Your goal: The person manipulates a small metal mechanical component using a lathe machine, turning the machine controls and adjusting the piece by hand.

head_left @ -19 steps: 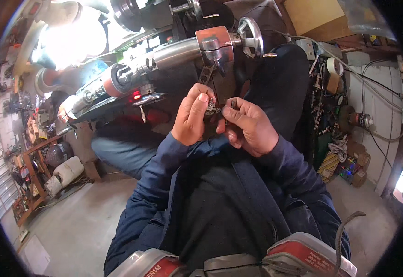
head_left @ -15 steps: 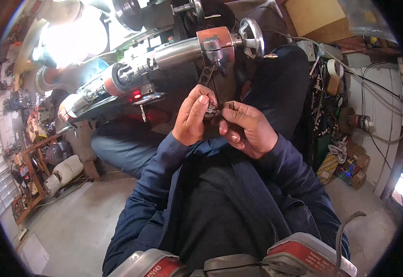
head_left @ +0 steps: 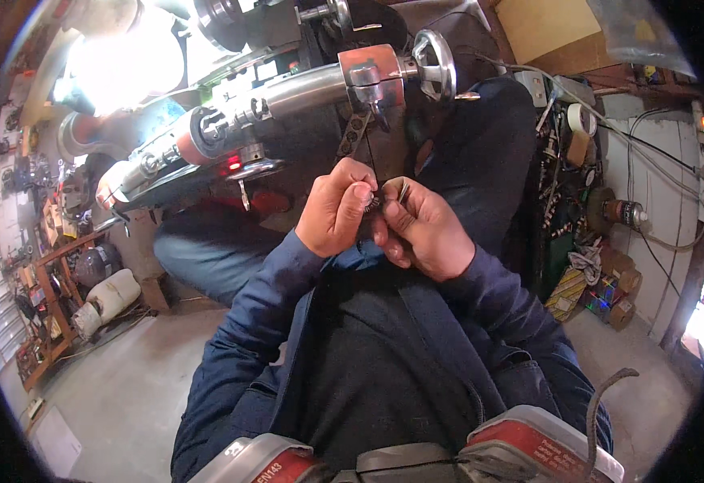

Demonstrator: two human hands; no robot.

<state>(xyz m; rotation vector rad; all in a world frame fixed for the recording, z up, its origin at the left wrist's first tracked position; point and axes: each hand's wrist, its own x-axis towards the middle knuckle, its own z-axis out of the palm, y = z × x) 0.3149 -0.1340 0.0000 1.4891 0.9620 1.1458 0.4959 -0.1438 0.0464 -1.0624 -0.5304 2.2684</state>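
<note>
Over my lap, my left hand (head_left: 334,209) is closed, thumb against curled fingers, on a small dark metal part with a ridged, gear-like edge (head_left: 373,203). Most of that part is covered by the fingertips, so its exact kind does not show. My right hand (head_left: 434,229) meets it from the other side, fingertips close to the ridged part. Between its thumb and forefinger a thin, flat sliver (head_left: 403,190) sticks up, too small to name. Beyond both hands lies a lathe-like machine with a steel barrel (head_left: 308,92) and an orange-painted clamp block (head_left: 370,74).
A handwheel (head_left: 435,66) ends the machine on the right; a smaller one (head_left: 257,170) hangs below it. A bright lamp (head_left: 126,64) glares at upper left. Tools and a tape roll (head_left: 581,119) crowd the right side. A white jug (head_left: 117,291) sits at left.
My right thumb and forefinger have turned, and the thin sliver now shows upright between them. The ridged part is more covered by my fingers. The view has shifted slightly.
</note>
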